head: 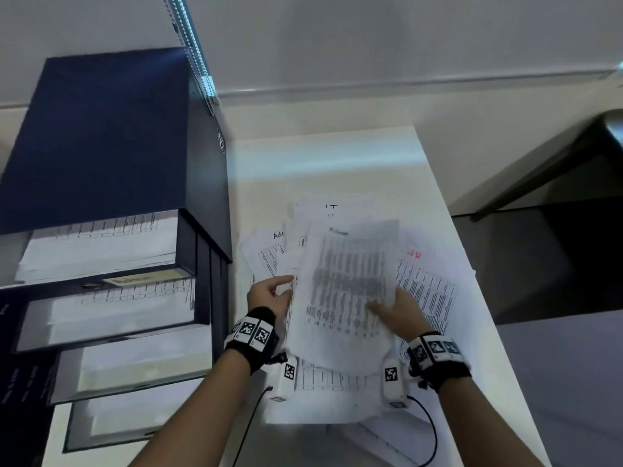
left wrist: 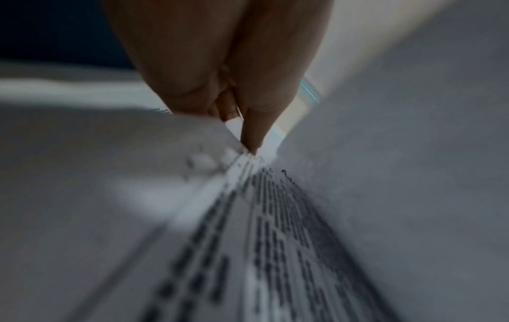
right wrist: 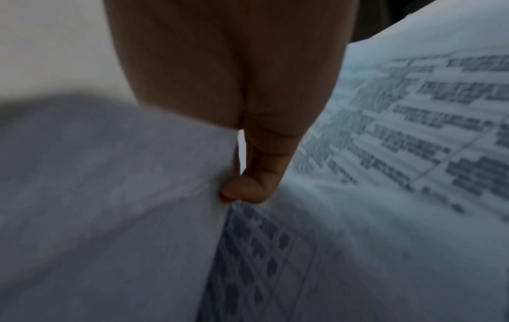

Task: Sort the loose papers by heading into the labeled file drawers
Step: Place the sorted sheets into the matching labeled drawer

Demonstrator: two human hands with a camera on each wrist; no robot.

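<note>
In the head view, both hands hold one printed sheet (head: 344, 291) at the centre of the frame, raised over the loose papers (head: 428, 291) that lie fanned across the white table (head: 337, 163); the left hand (head: 269, 296) takes the sheet's left edge, thumb on top and fingers curled beneath; the right hand (head: 399, 311) takes the right edge, its thumb lying across the printed face while its other fingers are hidden behind the paper; the sheet is blurred and its heading cannot be read. At the left of the frame stands the dark blue file cabinet (head: 101, 136), its drawers (head: 101, 251) pulled out in steps toward the lower left, each with white pages inside; a pale label sits on the front of the top one, too blurred to read. Both wrists wear black bands with square black-and-white markers.

In the left wrist view, the left hand (left wrist: 220, 65) fills the upper middle; its fingers (left wrist: 256, 130) are drawn closely together and pinch the sheet's edge (left wrist: 192, 135), with rows of blurred print running to the bottom of the frame.

In the right wrist view, the right hand (right wrist: 220, 76) comes down from the top centre; a bent fingertip (right wrist: 248, 187) presses into the grey back of the held sheet (right wrist: 110, 174) at the left; printed tables of the loose papers (right wrist: 413, 119) spread across the right.
</note>
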